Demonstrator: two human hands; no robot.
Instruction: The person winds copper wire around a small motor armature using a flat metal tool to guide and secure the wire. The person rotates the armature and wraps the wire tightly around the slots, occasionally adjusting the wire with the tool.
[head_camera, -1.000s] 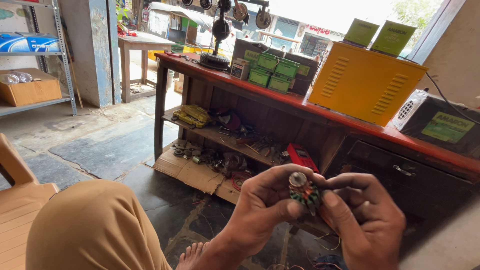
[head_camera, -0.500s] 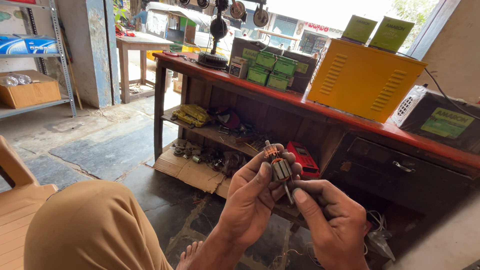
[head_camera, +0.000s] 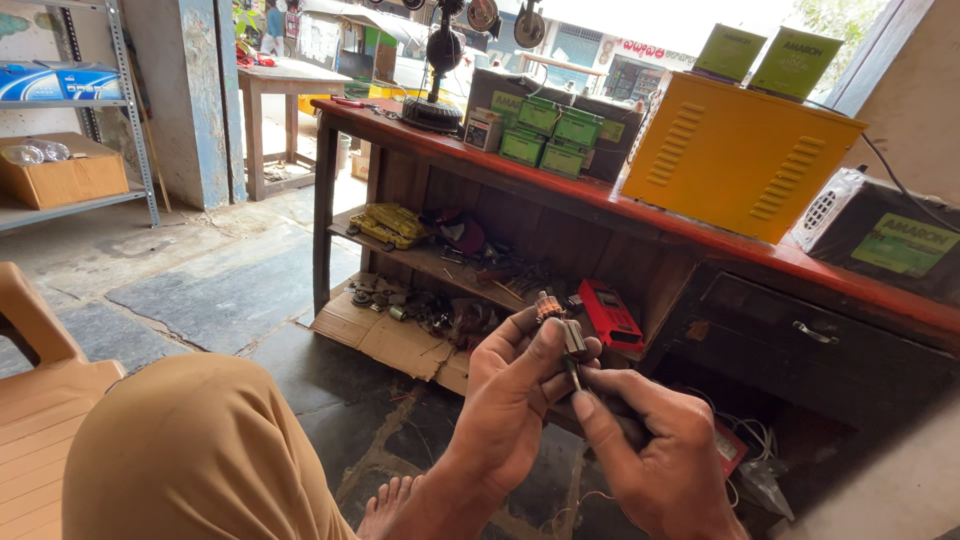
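My left hand (head_camera: 515, 400) grips a small motor armature (head_camera: 562, 332) with copper windings at its top and a thin steel shaft pointing down. The thumb and fingers wrap around its body. My right hand (head_camera: 650, 450) is just below and to the right, its index finger and thumb pinching the shaft's lower end (head_camera: 575, 380). Both hands are held above the dark stone floor, in front of my tan-trousered knee (head_camera: 200, 450).
A red-topped wooden counter (head_camera: 600, 200) carries a yellow metal box (head_camera: 740, 160), green boxes (head_camera: 545, 135) and a black battery (head_camera: 890, 235). Its lower shelf holds tools and parts; a red meter (head_camera: 610, 315) leans there. Cardboard (head_camera: 390, 335) lies on the floor, a plastic chair (head_camera: 40, 380) at left.
The armature has turned from end-on, showing its round face, to upright with the shaft down. My right hand moved from beside it to pinching the shaft below.
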